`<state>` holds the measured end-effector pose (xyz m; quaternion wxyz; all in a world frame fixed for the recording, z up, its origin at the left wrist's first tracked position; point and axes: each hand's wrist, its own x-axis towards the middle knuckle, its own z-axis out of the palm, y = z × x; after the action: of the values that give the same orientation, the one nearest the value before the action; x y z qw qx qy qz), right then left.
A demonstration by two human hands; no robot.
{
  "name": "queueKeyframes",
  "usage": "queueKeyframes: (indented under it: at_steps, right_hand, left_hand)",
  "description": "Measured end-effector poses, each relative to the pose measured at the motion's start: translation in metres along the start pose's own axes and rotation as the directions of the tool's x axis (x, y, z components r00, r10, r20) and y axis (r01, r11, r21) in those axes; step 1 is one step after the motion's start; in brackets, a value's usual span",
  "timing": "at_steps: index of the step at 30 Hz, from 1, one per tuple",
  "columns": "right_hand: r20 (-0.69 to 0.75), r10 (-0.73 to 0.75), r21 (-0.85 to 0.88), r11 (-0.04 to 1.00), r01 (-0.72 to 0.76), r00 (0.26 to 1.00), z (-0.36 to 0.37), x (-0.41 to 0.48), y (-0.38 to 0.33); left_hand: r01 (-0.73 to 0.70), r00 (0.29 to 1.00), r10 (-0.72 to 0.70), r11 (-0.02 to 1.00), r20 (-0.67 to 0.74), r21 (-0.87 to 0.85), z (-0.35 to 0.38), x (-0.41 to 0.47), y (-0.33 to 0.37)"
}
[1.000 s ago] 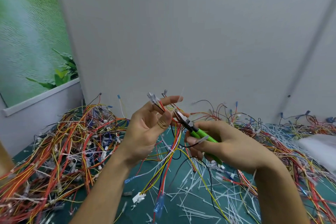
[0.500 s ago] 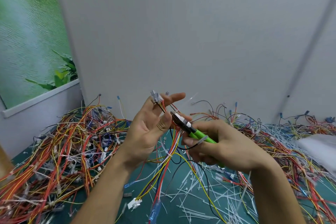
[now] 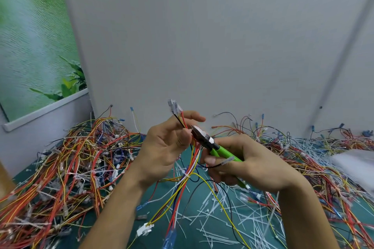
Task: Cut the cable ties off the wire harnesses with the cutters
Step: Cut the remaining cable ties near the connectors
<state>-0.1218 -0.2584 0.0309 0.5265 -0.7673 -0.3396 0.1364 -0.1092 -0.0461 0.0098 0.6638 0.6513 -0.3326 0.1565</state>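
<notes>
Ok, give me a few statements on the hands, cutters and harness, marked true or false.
1. The right hand grips the green-handled cutters. True.
2. The harness lies flat on the mat. False: the left hand holds it up above the mat.
3. The cutters' head is at the held harness, close to the left hand. True.
4. No cut ties lie on the mat. False: white cut ties litter it.
</notes>
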Motion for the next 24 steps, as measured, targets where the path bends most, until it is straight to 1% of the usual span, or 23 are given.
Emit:
queueKeyframes:
  at_steps: [2, 4, 6, 9, 12, 18, 24]
  right_hand:
    - [-0.008, -0.006, 0.005, 1.000, 0.006, 1.000, 0.000, 0.000, 0.000]
    - [-0.024, -0.010, 0.004, 1.000, 0.010, 1.000, 0.001, 0.001, 0.001]
    - [-0.054, -0.015, -0.021, 1.000, 0.014, 0.998, 0.002, 0.003, 0.002]
    - [-0.099, -0.021, -0.040, 0.999, 0.017, 0.995, 0.003, 0.005, 0.005]
    - [-0.115, -0.036, -0.060, 0.998, 0.029, 0.993, 0.004, 0.006, 0.006]
    - [-0.141, -0.054, -0.112, 0.993, 0.038, 0.989, 0.004, 0.008, 0.005]
    - [-0.160, -0.043, -0.081, 0.996, 0.030, 0.986, 0.007, 0.011, 0.007]
  left_hand:
    - [-0.005, 0.998, 0.002, 0.999, -0.061, -0.052, 0.002, 0.001, 0.000]
    - [0.010, 0.990, -0.029, 0.990, -0.136, -0.139, 0.003, 0.002, -0.002]
    - [-0.010, 0.983, -0.021, 0.986, -0.182, -0.168, 0.003, 0.004, -0.006]
    - [-0.051, 0.973, 0.029, 0.995, -0.230, -0.090, 0.003, 0.005, -0.008]
    - [-0.052, 0.968, 0.038, 0.997, -0.247, -0.053, 0.002, 0.004, -0.009]
    - [-0.043, 0.968, 0.058, 0.997, -0.242, 0.068, 0.002, 0.004, -0.013]
    - [-0.086, 0.963, 0.149, 0.961, -0.227, 0.263, 0.004, 0.004, -0.017]
